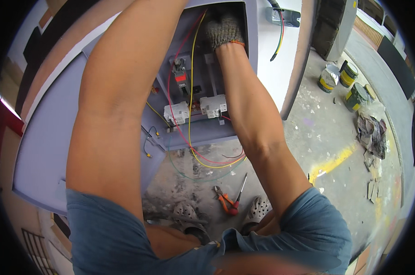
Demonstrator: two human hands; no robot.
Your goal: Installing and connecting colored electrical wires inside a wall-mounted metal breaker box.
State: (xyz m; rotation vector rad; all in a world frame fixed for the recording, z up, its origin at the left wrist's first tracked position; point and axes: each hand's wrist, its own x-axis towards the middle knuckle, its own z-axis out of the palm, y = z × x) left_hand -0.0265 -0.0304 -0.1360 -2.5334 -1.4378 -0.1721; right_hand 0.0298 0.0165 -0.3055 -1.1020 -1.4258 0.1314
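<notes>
My right hand (pixel 225 33), in a dark knitted glove with an orange cuff edge, reaches into the upper part of a grey-purple metal electrical cabinet (pixel 203 130). Its fingers are lost in the dark and blur. My left arm stretches up past the top edge of the picture, so that hand is out of sight. A red wire (pixel 169 87) and a yellow wire (pixel 191 78) run down from the cabinet's top, left of my right hand, and loop out over the floor. Below are a red-and-grey switch unit (pixel 180 77) and two white breaker blocks, one left (pixel 176 113) and one right (pixel 213 106).
The cabinet door (pixel 47 156) hangs open at left. On the floor between my feet lie orange-handled pliers (pixel 224 202) and a screwdriver (pixel 235 207). A metal junction box (pixel 290 18) with dangling wires is at upper right. Paint cans (pixel 327 80) and crumpled paper (pixel 372 133) stand farther right.
</notes>
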